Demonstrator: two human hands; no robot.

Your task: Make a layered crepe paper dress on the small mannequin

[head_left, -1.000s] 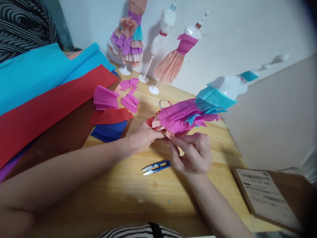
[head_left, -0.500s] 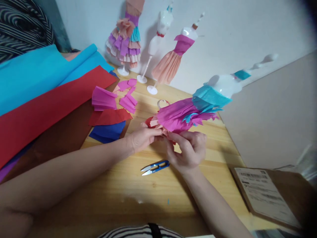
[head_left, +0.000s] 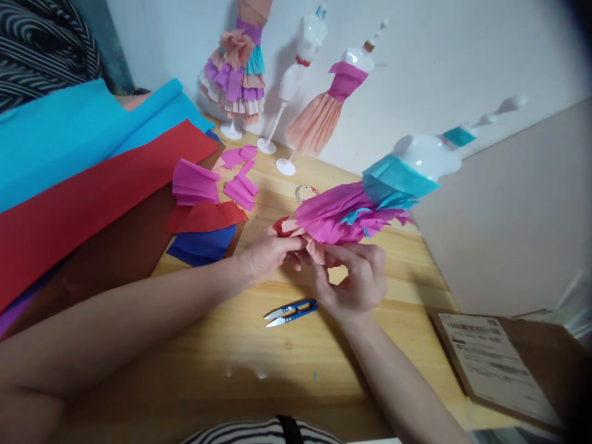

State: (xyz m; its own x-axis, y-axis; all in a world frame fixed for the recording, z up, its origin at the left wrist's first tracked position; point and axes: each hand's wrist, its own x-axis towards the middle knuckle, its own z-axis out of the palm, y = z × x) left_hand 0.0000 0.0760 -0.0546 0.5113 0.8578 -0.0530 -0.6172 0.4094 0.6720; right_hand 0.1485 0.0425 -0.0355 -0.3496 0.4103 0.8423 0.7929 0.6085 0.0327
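Observation:
A small white mannequin [head_left: 428,157] leans over to the right, dressed in a teal paper top [head_left: 393,182] and a magenta paper skirt [head_left: 340,213]. Below the skirt's hem, peach crepe paper [head_left: 315,251] shows between my hands. My right hand [head_left: 356,277] pinches this peach paper between thumb and forefinger. My left hand [head_left: 272,253] is closed at the hem's left side, its thumb on the peach paper; what lies under its fingers is hidden. Something red [head_left: 284,226] peeks out beside it. Blue-handled thread snips [head_left: 291,312] lie on the table just below my hands.
Three dress mannequins stand along the wall, one in a tiered dress [head_left: 234,80], one nearly bare [head_left: 291,80], one in a peach skirt [head_left: 317,120]. Red [head_left: 92,203] and blue paper sheets [head_left: 60,129] and magenta scraps [head_left: 197,182] cover the left. A labelled cardboard box [head_left: 513,370] lies right.
The leaning mannequin has shifted slightly right and its neck end sits a bit higher. More of the peach paper shows between my fingers. The snips stay put.

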